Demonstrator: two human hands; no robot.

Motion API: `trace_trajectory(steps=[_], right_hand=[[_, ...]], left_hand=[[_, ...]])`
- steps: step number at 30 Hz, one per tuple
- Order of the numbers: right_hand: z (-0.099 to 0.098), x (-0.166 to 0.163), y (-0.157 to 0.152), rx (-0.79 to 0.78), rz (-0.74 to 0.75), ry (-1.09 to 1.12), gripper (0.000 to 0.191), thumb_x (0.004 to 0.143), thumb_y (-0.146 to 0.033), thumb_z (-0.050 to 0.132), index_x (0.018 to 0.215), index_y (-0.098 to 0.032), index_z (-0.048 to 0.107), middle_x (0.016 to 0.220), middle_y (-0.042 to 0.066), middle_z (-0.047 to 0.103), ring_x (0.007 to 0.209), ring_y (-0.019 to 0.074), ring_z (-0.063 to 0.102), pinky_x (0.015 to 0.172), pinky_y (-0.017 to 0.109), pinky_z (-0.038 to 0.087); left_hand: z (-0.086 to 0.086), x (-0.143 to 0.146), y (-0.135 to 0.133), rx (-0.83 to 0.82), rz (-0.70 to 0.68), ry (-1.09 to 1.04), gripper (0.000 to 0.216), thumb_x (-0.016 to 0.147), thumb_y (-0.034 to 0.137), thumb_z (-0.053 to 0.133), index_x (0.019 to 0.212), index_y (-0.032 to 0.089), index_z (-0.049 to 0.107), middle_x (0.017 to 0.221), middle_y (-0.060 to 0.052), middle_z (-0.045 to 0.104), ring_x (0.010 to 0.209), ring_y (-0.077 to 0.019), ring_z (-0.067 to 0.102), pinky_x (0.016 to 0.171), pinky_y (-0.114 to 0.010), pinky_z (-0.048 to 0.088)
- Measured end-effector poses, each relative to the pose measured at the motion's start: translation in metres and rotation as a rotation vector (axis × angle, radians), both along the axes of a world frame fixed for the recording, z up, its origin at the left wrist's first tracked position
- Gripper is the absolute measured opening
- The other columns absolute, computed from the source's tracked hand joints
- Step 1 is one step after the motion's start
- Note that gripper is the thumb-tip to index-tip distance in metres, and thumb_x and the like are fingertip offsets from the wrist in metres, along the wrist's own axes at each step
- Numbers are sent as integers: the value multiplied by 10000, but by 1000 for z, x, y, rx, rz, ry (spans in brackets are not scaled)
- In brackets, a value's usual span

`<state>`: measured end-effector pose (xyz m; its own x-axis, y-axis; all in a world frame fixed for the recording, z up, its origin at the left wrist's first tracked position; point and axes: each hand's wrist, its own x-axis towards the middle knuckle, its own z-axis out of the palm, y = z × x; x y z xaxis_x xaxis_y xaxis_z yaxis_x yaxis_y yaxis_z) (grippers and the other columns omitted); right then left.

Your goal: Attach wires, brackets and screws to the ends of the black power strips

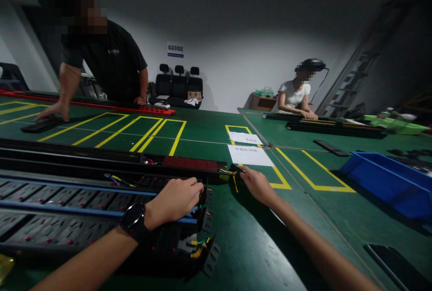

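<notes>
My left hand (177, 200), with a dark watch on the wrist, lies over the right-hand ends of the black power strips (87, 199). Its fingers are curled round the end of one strip, and the fingertips are partly hidden. My right hand (258, 185) pinches a small black end piece (237, 169) beside the end of a strip farther back. Yellow wires (235, 182) hang at that end piece. Nearer me, yellow and green wire ends (199, 247) stick out of another strip, next to a black slotted end bracket (211, 259).
Paper labels (251, 156) and yellow tape lines mark the green table (249, 237). A blue bin (388, 183) and a phone (398, 266) are at right. Across the table, one person (114, 61) touches a black part (43, 124); another person (293, 93) leans over black strips.
</notes>
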<state>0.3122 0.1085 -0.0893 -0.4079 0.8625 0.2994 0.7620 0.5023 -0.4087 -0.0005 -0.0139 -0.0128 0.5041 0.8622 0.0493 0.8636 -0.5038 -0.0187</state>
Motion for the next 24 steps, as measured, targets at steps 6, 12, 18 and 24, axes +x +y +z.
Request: trace_trajectory(steps=[6,12,18,24], right_hand=[[-6,2,5,39,-25,86,434,1037,-347,422,1319,-221,726,850,69,811,677,250,730,635,313,483],[-20,2,10,90,-99,137,399,1028,-379,443,1249,-246,747,866,62,820,745,283,771,642,331,512],[-22,-7,0,287,-124,109,408,1066,-354,400,1260,-225,734,1034,120,819,890,297,776,783,385,573],[-10,-15,-14,473,-141,-46,440,1110,-328,355,1311,-191,721,940,115,784,789,249,718,726,334,529]], left_hand=[[2,1,-2,2,-1,15,243,1083,235,456,1136,211,693,1105,-62,739,860,-240,742,695,-352,548],[0,0,0,12,-3,26,243,1088,243,454,1136,218,691,1092,-53,737,860,-251,742,683,-359,547],[-1,1,1,8,-8,10,240,1085,240,464,1134,208,696,1076,-61,736,826,-224,730,687,-338,548],[1,1,-1,10,-5,19,240,1083,238,465,1137,209,697,1086,-62,735,828,-237,735,682,-353,555]])
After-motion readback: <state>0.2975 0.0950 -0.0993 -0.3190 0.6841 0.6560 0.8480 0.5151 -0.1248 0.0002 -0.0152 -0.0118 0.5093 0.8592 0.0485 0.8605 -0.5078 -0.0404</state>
